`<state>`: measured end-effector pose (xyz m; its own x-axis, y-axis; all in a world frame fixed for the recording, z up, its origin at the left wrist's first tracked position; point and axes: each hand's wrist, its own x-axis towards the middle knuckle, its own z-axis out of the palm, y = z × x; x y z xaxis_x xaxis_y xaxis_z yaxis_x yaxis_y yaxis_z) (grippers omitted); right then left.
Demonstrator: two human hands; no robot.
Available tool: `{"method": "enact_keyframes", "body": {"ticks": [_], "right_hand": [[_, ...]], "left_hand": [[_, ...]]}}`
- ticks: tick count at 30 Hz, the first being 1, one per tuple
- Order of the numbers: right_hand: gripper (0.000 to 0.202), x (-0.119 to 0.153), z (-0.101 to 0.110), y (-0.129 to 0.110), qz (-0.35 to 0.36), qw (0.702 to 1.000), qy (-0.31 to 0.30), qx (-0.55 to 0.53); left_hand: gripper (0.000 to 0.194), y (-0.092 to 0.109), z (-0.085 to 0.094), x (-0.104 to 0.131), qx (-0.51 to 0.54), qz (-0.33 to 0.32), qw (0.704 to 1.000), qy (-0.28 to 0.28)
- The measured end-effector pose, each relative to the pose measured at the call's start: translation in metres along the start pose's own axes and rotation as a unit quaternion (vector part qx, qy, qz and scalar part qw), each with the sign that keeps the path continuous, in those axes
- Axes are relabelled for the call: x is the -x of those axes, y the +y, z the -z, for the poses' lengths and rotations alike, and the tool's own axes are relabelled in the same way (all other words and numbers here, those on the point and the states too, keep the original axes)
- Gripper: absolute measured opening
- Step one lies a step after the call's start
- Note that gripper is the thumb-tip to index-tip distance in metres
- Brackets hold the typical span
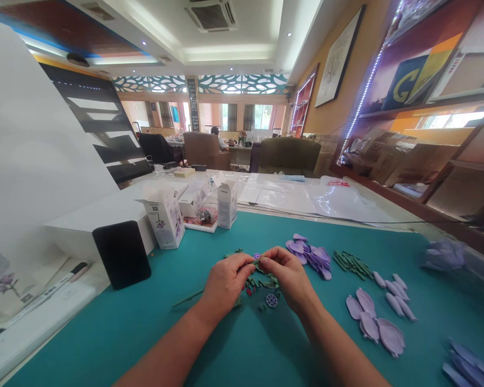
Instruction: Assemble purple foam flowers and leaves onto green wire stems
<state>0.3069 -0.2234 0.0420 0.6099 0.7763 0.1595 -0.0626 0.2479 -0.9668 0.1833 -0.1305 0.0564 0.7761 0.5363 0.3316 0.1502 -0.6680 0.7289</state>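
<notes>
My left hand (222, 282) and my right hand (289, 277) meet over the mat, fingertips pinched together. A small green plastic piece (257, 262) shows between them; its exact shape is mostly hidden by the fingers. Below the hands lie several small green pieces (262, 279), some red bits (249, 292) and a purple spoked wheel-like piece (271, 300). A thin green stem (187, 298) sticks out to the left behind my left hand. Another round purple piece (257, 256) is partly covered just beyond the fingertips.
Right of my hands on the green mat (145, 333) lie purple petals (310, 257), green rods (352, 265), pale cupped petals (390, 336) and slim lilac pieces (395, 305). Boxes (227, 204) and a black upright panel (121, 255) stand at left. A person (221, 141) sits far back.
</notes>
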Motion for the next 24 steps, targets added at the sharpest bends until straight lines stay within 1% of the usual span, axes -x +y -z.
{"method": "enact_keyframes", "body": {"ticks": [11,15,17,19,22,24], "right_hand": [[0.023,-0.001,0.002,0.004,0.003,1.0,-0.004,0.004],[0.024,-0.003,0.005,0.003,-0.008,1.0,-0.019,0.021],[0.026,-0.003,0.007,0.002,-0.017,0.999,-0.031,0.027],[0.029,-0.004,0.009,0.001,-0.027,0.998,-0.04,0.029],[0.034,-0.004,0.012,-0.001,-0.05,0.997,-0.048,0.029],[0.034,-0.004,0.013,-0.001,-0.053,0.997,-0.05,0.039]], "left_hand": [[0.021,-0.001,-0.003,0.0,0.007,0.003,1.0,-0.004],[0.022,0.001,-0.002,0.0,0.018,0.009,1.0,-0.015],[0.023,0.002,0.001,-0.001,0.029,0.025,0.999,-0.032],[0.026,0.002,0.004,-0.003,0.053,0.051,0.995,-0.063],[0.032,0.0,0.008,-0.005,0.117,0.098,0.981,-0.121],[0.036,-0.002,0.009,-0.006,0.151,0.123,0.969,-0.149]]}}
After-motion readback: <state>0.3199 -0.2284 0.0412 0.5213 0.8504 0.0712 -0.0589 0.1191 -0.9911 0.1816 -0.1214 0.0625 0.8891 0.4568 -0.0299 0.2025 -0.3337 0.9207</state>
